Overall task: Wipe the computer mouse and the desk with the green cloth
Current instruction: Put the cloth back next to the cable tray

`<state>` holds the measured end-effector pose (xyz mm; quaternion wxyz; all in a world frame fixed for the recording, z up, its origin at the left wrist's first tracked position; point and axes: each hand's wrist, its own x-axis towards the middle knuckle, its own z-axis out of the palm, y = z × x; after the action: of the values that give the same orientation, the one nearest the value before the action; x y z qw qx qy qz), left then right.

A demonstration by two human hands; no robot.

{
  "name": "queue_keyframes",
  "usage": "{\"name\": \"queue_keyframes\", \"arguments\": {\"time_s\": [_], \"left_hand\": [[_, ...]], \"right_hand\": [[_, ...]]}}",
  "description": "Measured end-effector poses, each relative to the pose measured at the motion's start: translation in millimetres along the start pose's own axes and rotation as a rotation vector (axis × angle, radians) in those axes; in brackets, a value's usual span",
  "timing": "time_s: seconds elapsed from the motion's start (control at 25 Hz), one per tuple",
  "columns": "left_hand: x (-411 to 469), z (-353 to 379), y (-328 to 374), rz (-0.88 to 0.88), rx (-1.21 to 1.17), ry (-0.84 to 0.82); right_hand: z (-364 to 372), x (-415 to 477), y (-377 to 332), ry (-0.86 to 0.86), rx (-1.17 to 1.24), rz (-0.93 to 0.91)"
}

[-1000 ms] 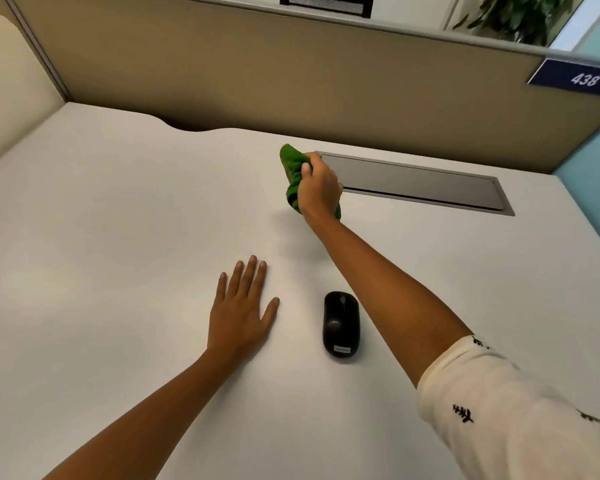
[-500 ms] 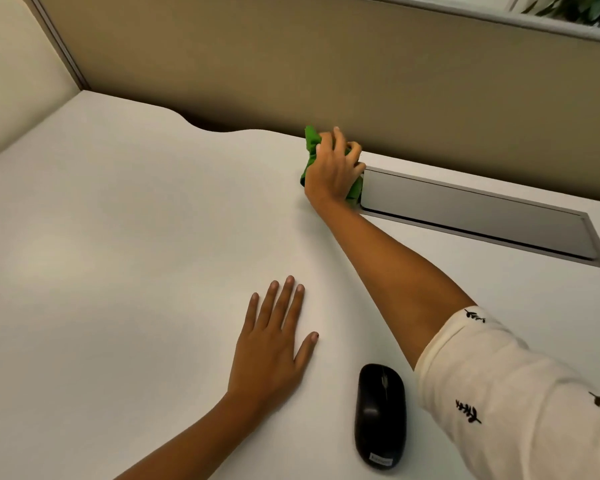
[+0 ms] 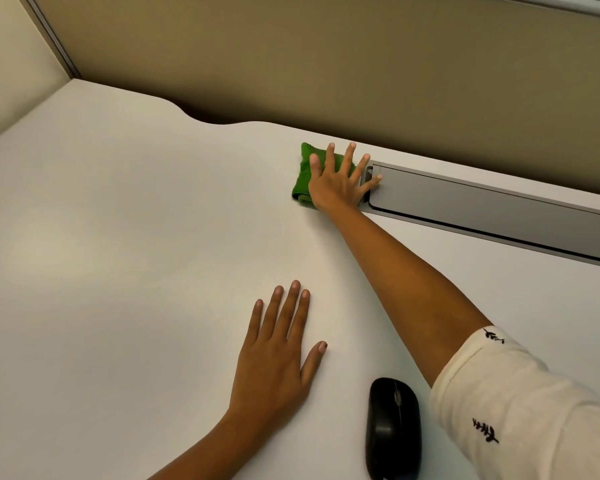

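The green cloth [image 3: 302, 178] lies bunched flat on the white desk [image 3: 118, 271] near its far edge. My right hand [image 3: 338, 187] rests flat on top of it, fingers spread and not curled around it; the little finger reaches onto the grey flap. Most of the cloth is hidden under the palm. My left hand [image 3: 274, 362] lies palm down on the desk, fingers straight, holding nothing. The black computer mouse [image 3: 392, 427] sits at the near edge of the view, just right of my left hand and beside my right sleeve.
A long grey cable flap [image 3: 482, 209] is set into the desk to the right of the cloth. A tan partition wall [image 3: 326, 64] stands right behind the desk, with a curved cut-out [image 3: 208, 119] in the desk's back edge.
My right hand carried the cloth to the far edge, set it down by the flap, and went from a closed grip to a flat, spread hand. The left hand stayed put.
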<state>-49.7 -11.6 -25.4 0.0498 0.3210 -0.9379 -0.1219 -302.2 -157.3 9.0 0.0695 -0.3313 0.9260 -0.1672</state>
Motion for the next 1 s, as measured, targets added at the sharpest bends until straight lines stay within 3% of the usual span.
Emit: {"name": "queue_keyframes", "arguments": {"time_s": [0.08, 0.24, 0.48, 0.64, 0.8, 0.88, 1.0], "left_hand": [[0, -1, 1, -0.004, 0.005, -0.005], [1, 0, 1, -0.004, 0.017, -0.004], [0, 1, 1, 0.000, 0.020, -0.007], [0, 1, 1, -0.015, 0.004, -0.006], [0, 1, 2, -0.011, -0.017, -0.006], [-1, -3, 3, 0.001, -0.039, -0.002], [10, -10, 5, -0.024, -0.160, 0.036]], "right_hand": [[1, -7, -4, 0.129, -0.052, -0.127], [13, -17, -10, -0.042, -0.027, -0.303], [0, 5, -18, -0.251, 0.048, -0.200], [4, 6, -26, -0.197, -0.051, -0.048], [4, 6, -28, -0.201, -0.030, -0.050], [0, 3, -25, -0.123, 0.045, -0.061], [-12, 0, -14, 0.203, 0.235, -0.022]]}}
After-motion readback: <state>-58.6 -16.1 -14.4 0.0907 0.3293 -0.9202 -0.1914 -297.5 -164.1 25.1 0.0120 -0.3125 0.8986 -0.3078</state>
